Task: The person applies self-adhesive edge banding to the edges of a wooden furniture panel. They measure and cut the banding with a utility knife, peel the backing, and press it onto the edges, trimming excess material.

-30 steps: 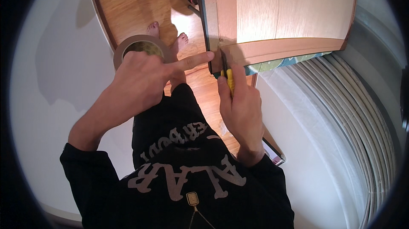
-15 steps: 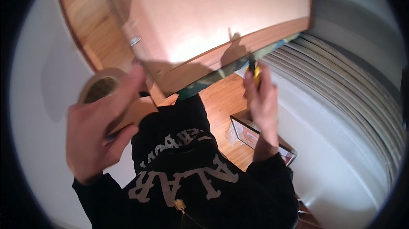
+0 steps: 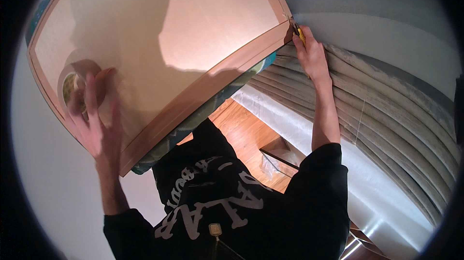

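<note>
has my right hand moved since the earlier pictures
Yes: the right hand moved rightward along the near edge of the wooden panel, from its left corner to its right corner.

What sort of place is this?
Probably a room in someone's home, though I can't be certain: there's a wood-look floor and what look like long, pleated curtains.

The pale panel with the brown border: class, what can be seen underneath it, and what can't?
Blue-green patterned material shows beneath the panel along its near edge, with more at the picture's upper left. The rest of the underside is hidden by the panel itself.
</note>
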`<state>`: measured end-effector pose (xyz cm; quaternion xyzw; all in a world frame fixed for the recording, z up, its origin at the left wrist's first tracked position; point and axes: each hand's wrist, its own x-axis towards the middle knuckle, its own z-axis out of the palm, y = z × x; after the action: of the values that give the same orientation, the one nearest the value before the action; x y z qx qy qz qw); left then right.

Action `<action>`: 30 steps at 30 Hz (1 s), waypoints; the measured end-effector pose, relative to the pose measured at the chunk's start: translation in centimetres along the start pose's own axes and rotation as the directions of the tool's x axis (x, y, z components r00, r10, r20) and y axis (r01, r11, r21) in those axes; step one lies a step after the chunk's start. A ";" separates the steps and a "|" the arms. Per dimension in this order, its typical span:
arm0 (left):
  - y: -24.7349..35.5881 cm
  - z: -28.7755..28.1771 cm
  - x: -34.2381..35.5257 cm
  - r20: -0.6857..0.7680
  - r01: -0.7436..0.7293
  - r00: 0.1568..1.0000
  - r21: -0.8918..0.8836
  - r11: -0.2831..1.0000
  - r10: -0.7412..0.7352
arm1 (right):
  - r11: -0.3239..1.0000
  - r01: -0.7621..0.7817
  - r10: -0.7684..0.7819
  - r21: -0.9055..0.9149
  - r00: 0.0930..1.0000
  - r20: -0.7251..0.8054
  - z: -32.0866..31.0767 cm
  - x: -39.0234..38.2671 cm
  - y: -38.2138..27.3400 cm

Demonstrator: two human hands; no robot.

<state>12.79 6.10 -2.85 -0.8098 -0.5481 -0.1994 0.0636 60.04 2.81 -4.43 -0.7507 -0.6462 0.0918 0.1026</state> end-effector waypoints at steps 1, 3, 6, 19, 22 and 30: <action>1.3 0.1 -1.1 0.100 0.004 0.995 -0.106 0.994 0.007 | 0.994 -0.102 0.100 0.037 0.993 0.067 -0.6 -0.2 -0.4; 4.1 0.4 -2.9 0.298 0.060 0.954 -0.284 0.957 0.029 | 0.970 -0.222 0.204 0.102 0.965 0.167 -1.2 0.2 -0.6; 8.3 1.3 -1.4 0.570 0.312 0.821 -0.453 0.835 0.003 | 0.951 -0.262 0.220 0.162 0.946 0.236 -1.6 0.9 -0.2; 9.4 2.4 0.4 0.683 0.432 0.730 -0.444 0.785 -0.015 | 0.952 -0.198 0.150 0.233 0.966 0.208 -1.5 0.9 -0.7; 9.3 2.6 0.3 0.697 0.430 0.717 -0.434 0.791 -0.008 | 0.953 -0.203 0.149 0.226 0.960 0.237 -1.6 0.7 -0.6; 9.3 2.6 0.4 0.690 0.348 0.722 -0.430 0.833 0.055 | 0.941 -0.249 0.183 0.230 0.944 0.273 -2.0 -1.2 0.0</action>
<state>22.07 3.63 -4.02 -0.7618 -0.5204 -0.0390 -0.3838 60.42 1.54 -2.51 -0.7801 -0.5491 0.2797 0.1083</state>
